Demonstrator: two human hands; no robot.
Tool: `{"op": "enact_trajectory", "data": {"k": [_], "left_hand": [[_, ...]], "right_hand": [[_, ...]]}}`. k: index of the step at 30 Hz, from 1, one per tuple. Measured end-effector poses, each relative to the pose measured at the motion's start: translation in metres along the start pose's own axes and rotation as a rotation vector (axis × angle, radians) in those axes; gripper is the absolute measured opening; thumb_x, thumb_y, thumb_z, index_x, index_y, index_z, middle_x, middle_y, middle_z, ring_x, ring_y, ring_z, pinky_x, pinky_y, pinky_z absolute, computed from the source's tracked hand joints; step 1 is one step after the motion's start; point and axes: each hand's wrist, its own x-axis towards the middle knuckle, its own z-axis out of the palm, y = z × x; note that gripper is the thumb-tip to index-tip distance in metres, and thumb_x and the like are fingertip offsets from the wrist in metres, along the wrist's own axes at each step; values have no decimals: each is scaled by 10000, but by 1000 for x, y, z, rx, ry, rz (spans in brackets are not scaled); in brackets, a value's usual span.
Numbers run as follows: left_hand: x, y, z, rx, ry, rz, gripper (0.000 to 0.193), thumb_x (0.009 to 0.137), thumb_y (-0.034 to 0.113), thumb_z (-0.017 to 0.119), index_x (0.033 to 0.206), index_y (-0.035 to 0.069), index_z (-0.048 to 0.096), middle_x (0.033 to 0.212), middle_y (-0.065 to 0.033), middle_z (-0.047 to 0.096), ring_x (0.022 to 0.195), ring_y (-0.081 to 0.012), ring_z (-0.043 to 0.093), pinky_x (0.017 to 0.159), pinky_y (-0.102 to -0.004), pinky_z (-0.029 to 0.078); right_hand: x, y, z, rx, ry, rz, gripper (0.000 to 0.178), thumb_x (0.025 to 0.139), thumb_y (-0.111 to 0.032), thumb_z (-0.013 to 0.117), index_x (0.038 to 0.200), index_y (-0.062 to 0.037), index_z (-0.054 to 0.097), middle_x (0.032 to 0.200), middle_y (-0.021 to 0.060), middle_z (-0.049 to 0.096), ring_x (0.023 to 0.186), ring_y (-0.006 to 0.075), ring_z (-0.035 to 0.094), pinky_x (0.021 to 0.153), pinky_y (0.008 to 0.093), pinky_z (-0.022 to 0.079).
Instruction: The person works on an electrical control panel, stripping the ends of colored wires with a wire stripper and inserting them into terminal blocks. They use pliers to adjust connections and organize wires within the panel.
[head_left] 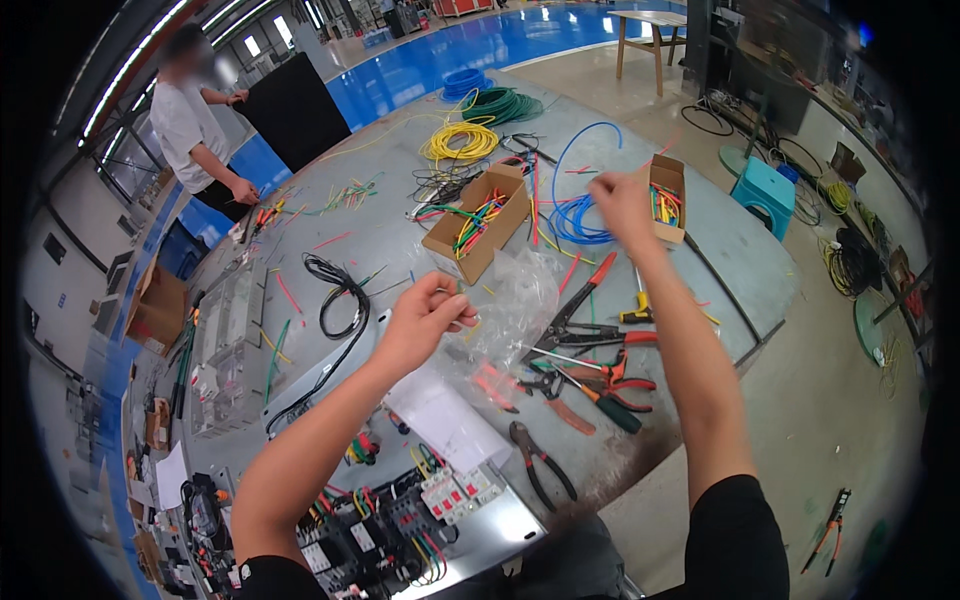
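My left hand [428, 318] hovers over a crumpled clear plastic bag [515, 295], its fingers curled together; whatever they pinch is too small to name. Farther right, my right hand [622, 205] reaches over a coil of blue wire [580, 222], fingers pressed together, and their contents are hidden. Beside it stands an open cardboard box [676, 222] of short coloured tubes. Another cardboard box [455, 245] with colourful pieces lies beyond my left hand. Below are long-handled cutters [575, 310], diagonal pliers [540, 465] and a yellow-handled screwdriver [637, 308].
An electrical panel [515, 530] with wired breakers lies at the near edge beside a curled paper sheet [450, 420]. Yellow [458, 144] and green [502, 105] wire coils sit at the back. At far left another person [190, 130] stands by a black panel [295, 112]. A turquoise stool [762, 195] stands right.
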Motion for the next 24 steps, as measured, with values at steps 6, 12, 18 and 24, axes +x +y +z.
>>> {"op": "enact_trajectory", "data": {"k": [6, 12, 18, 24], "left_hand": [[59, -65, 12, -34, -75, -33, 141, 1109, 170, 597, 1151, 48, 540, 1047, -97, 774, 982, -160, 753, 837, -300, 576], [61, -70, 12, -184, -65, -120, 136, 1108, 174, 604, 1155, 50, 574, 1088, -112, 775, 1004, -184, 758, 865, -313, 587], [55, -63, 5, -338, 27, -132, 129, 1088, 182, 641, 1131, 60, 636, 1164, -95, 762, 1079, -175, 735, 902, -319, 594], [55, -18, 19, -460, 31, -127, 179, 1056, 199, 697, 1176, 67, 695, 1191, -75, 754, 1096, -161, 722, 922, -318, 604]], "right_hand": [[109, 98, 51, -488, -200, 53, 218, 860, -155, 679, 993, -122, 848, 1007, 197, 781, 971, 400, 749, 890, 480, 597], [134, 159, 120, -681, -298, 90, 253, 870, -122, 644, 1041, -111, 830, 1073, 226, 768, 1001, 435, 740, 904, 507, 591], [131, 150, 142, -684, -349, 46, 189, 889, -94, 622, 996, -42, 768, 1043, 272, 749, 1061, 442, 724, 886, 527, 586], [115, 127, 92, -651, -178, -145, 212, 960, -122, 583, 1057, -7, 732, 1064, 238, 759, 982, 489, 715, 876, 570, 572]]}}
